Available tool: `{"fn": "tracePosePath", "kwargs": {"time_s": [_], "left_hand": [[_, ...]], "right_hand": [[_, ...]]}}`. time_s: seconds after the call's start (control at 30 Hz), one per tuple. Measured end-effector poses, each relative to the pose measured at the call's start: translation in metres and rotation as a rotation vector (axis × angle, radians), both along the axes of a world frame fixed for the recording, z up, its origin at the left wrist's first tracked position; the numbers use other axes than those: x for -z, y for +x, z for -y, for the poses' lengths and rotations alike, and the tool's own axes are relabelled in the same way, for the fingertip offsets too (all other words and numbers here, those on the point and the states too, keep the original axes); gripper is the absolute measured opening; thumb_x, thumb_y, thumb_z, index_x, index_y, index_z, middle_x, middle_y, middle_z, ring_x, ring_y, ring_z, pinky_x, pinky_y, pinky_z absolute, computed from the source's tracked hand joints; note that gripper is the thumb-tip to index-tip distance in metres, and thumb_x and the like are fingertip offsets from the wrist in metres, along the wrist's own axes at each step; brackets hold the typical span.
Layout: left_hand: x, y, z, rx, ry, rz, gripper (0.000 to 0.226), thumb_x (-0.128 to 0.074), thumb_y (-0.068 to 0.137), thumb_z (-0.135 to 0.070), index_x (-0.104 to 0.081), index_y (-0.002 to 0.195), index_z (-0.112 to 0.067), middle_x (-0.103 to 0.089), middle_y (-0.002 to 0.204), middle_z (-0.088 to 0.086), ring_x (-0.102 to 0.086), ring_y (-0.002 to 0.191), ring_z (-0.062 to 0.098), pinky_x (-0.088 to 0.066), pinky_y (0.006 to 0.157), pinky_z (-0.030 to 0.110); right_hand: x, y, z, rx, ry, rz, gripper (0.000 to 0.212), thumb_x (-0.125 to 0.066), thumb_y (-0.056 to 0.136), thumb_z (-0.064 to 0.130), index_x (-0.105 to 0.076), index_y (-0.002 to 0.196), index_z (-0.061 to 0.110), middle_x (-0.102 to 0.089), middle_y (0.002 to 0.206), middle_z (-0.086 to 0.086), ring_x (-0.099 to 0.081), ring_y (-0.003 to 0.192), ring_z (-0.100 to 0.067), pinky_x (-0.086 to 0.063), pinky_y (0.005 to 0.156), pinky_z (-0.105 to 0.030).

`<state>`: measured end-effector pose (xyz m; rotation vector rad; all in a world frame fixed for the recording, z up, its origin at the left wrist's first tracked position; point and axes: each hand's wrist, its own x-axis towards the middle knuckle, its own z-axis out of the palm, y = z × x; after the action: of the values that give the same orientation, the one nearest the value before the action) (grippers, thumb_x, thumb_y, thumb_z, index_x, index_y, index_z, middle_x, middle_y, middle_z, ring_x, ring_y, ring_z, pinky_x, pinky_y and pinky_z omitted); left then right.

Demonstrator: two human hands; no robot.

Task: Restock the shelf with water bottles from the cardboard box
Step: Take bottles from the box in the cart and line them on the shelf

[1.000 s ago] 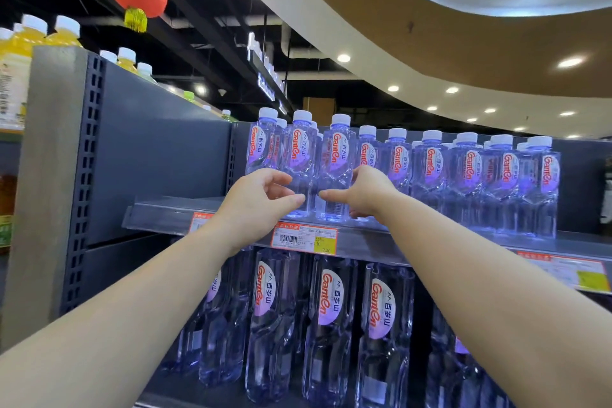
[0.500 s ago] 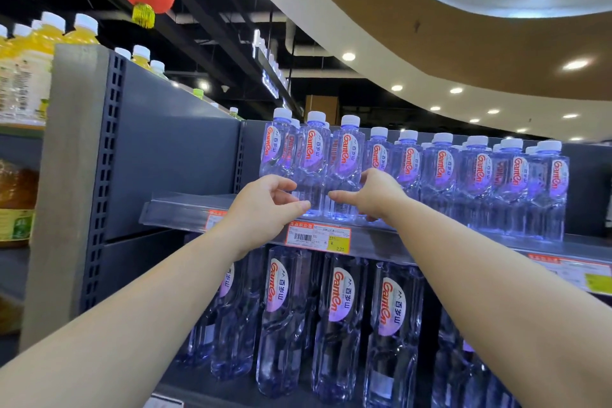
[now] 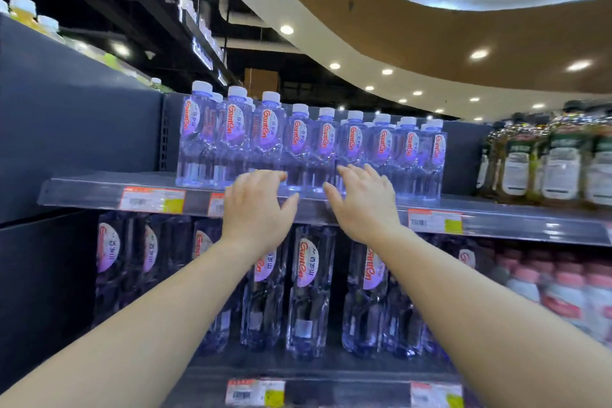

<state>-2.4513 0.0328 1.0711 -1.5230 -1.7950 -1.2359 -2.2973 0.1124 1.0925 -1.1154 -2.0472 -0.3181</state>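
The row of small water bottles at frame centre already filled much of the upper shelf; the cardboard box was not visible, so the rest stayed unclear. Both grips were wide and empty: the left hand and right hand had moved rightward from the leftmost bottles and spread their fingers.

water bottles: clear, white caps, red-lettered labels | shelf: grey
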Motion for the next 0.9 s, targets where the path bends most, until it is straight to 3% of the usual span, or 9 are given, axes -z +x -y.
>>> {"fn": "tracePosePath", "kwargs": {"time_s": [0.17,0.37,0.5,0.77,0.9], "left_hand": [[0.012,0.106,-0.008,0.094,-0.156,-0.169,0.052,-0.051,0.096,-0.044,-0.048,0.139,-0.015,-0.053,0.141,0.004,-0.041,0.133,0.027,-0.029,0.109,0.04],[0.039,0.311,-0.025,0.303,-0.27,-0.281,0.033,-0.049,0.096,-0.039,-0.055,0.111,-0.01,-0.062,0.117,0.013,-0.051,0.114,0.033,-0.036,0.093,0.039],[0.056,0.468,-0.031,0.485,-0.334,-0.371,0.033,-0.046,0.098,-0.039,-0.053,0.112,-0.01,-0.058,0.114,0.013,-0.051,0.112,0.032,-0.035,0.091,0.039],[0.114,0.717,-0.047,0.826,-0.367,-0.557,0.042,-0.039,0.1,-0.043,-0.05,0.123,-0.01,-0.056,0.129,0.009,-0.045,0.123,0.028,-0.033,0.104,0.038],[0.155,0.802,-0.075,0.93,-0.455,-0.616,0.058,-0.032,0.103,-0.044,-0.033,0.148,-0.007,-0.035,0.156,0.009,-0.027,0.145,0.028,-0.021,0.119,0.04]], "right_hand": [[0.024,0.113,0.011,0.115,-0.02,0.109,0.055,-0.025,0.103,0.044,-0.025,0.152,0.019,-0.024,0.16,0.001,-0.01,0.149,-0.024,-0.009,0.119,-0.048],[0.07,0.328,0.027,0.366,-0.083,0.236,0.051,-0.027,0.103,0.039,-0.03,0.148,0.015,-0.03,0.156,-0.003,-0.019,0.146,-0.026,-0.017,0.115,-0.047],[0.092,0.481,0.059,0.567,-0.181,0.222,0.049,-0.028,0.103,0.037,-0.033,0.145,0.012,-0.034,0.153,-0.006,-0.023,0.143,-0.029,-0.02,0.115,-0.05],[0.137,0.714,0.108,0.88,-0.403,0.115,0.055,-0.02,0.104,0.041,-0.022,0.152,0.015,-0.02,0.161,-0.002,-0.01,0.149,-0.026,-0.011,0.119,-0.051],[0.174,0.793,0.102,1.001,-0.486,0.081,0.053,-0.02,0.104,0.042,-0.026,0.15,0.016,-0.022,0.16,-0.002,-0.011,0.149,-0.025,-0.012,0.119,-0.05]]}}
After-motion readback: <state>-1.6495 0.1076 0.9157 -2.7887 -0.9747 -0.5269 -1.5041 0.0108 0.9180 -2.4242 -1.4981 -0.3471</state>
